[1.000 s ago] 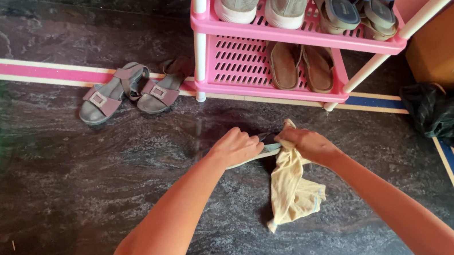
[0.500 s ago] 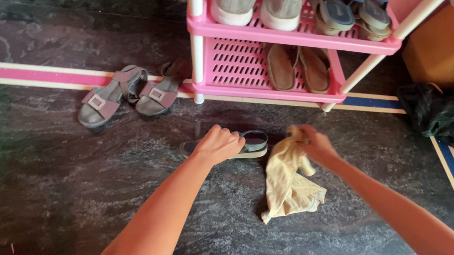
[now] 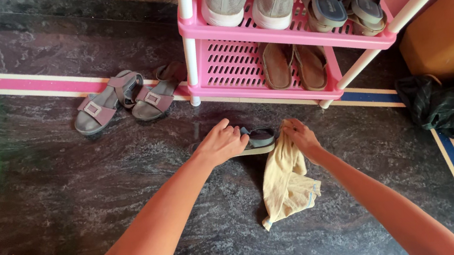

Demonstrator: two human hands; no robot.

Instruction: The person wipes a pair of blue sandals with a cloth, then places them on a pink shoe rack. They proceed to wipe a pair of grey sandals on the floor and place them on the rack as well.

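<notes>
Fingers (image 3: pixel 228 139) curled on sandal (image 3: pixel 260 139); right grips cloth (image 3: pixel 287 183)

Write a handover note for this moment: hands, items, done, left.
Left hand: pressing down on the dark flat sandal with a pale sole on the dark stone floor.
Right hand: fingers pinching the crumpled yellow cloth, which touches the sandal's end.
Done: sandal held in front of the pink plastic shoe rack.
Left: sandal not yet shelved; brown buckled sandal pair lies beside the rack.

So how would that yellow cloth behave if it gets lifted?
The crumpled pale yellow cloth hangs in folds from the right hand, so it is probably floppy and light. It would likely drape and drag rather than slide as one piece.
</notes>
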